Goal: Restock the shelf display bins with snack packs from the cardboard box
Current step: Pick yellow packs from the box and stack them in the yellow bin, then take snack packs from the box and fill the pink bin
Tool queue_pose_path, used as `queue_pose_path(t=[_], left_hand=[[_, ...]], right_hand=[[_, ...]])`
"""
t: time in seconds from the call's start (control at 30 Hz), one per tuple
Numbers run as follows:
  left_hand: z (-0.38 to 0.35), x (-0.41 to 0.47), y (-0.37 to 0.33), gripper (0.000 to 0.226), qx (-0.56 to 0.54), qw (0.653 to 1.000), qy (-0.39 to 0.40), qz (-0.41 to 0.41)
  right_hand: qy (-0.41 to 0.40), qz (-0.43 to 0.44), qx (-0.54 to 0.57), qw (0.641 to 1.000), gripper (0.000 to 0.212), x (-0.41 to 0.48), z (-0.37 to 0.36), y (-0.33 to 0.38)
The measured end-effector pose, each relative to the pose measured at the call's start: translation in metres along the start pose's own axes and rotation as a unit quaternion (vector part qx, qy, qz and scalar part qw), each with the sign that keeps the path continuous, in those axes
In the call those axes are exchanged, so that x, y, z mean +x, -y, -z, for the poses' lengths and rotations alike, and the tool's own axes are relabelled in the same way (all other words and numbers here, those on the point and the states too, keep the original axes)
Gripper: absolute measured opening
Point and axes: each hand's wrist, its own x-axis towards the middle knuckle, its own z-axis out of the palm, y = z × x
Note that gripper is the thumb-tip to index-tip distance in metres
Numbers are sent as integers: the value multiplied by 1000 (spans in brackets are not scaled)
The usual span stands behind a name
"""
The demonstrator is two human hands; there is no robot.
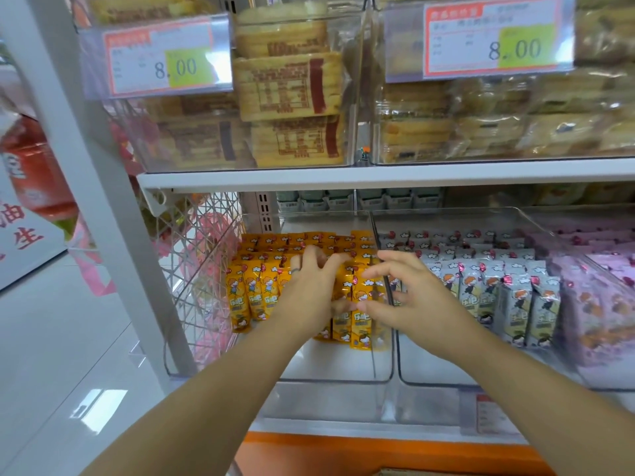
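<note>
Alignment Step: Risks and Markings

Both hands were in the lower centre of the frame, inside the clear bin [343,381] holding the yellow snack packs [254,297]. The left hand [309,290] lay across the upright packs with fingers spread. The right hand [415,297] was spread beside it, fingertips at the packs nearest the bin's right wall. Each grip was released: neither hand closed around a pack. The cardboard box could not be identified in view.

Risks, as judged:
- The front row stood unsupported, with bare bin floor ahead of it. Uneven pressure could tip packs forward.
- The right hand sat over the wall shared with the bin of grey-white packs [515,297]. A sideways push could drop a yellow pack into the wrong bin.
- Hard pressing could crush the contents.

Markings: a price tag [161,60] at upper left and a second price tag [494,39] at upper right each read "8.00" on a green patch; the smaller print was blurred. The yellow packs carried a cartoon child and Chinese characters. A sign [20,231] at the left edge showed red Chinese characters.
</note>
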Motion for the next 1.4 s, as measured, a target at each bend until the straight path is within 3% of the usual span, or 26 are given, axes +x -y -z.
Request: queue_pose_path(t=[0.2, 0.37, 0.5, 0.63, 0.73, 0.87, 0.93, 1.0, 1.13, 1.2, 1.27, 1.33, 1.4], left_hand=[[13, -19, -6, 59, 14, 998, -53, -12], [7, -72, -45, 27, -125, 963, -227, -67], [-15, -118, -85, 22, -219, 944, -234, -73], [-52, -152, -121, 17, -267, 942, -192, -68], [-98, -171, -140, 22, -275, 954, -115, -43], [-157, -187, -145, 25, -270, 960, 67, 25], [-176, -190, -146, 28, -229, 958, 173, 24], [-187, -191, -147, 30, -170, 958, 228, 23], [-202, -191, -140, 37, -38, 962, 262, 67], [-208, -193, -132, 46, -55, 945, 302, 111], [-211, -195, -126, 52, -79, 934, 320, 137], [-210, -197, -123, 51, -119, 937, 290, 157], [-208, -197, -121, 50, -156, 939, 263, 158]], right_hand=[[-21, 21, -2, 1000, 24, -7, 1, 4], [-112, 91, -54, 988, 18, -51, 6, 8], [-140, 118, -62, 981, 21, -111, 9, -6], [-129, 93, -55, 986, 14, -163, 16, -30], [-128, 46, -109, 985, 17, -200, 26, -69], [-82, -89, -150, 981, 20, -252, 46, -134], [-35, -188, -156, 969, 22, -278, 56, -163], [1, -242, -180, 953, 27, -297, 63, -187], [58, -292, -185, 937, 28, -305, 55, -213], [76, -318, -173, 929, 33, -301, 44, -220], [75, -351, -166, 919, 54, -294, 37, -220], [75, -355, -167, 917, 73, -289, 32, -221], [94, -354, -185, 912, 75, -284, 29, -221]])
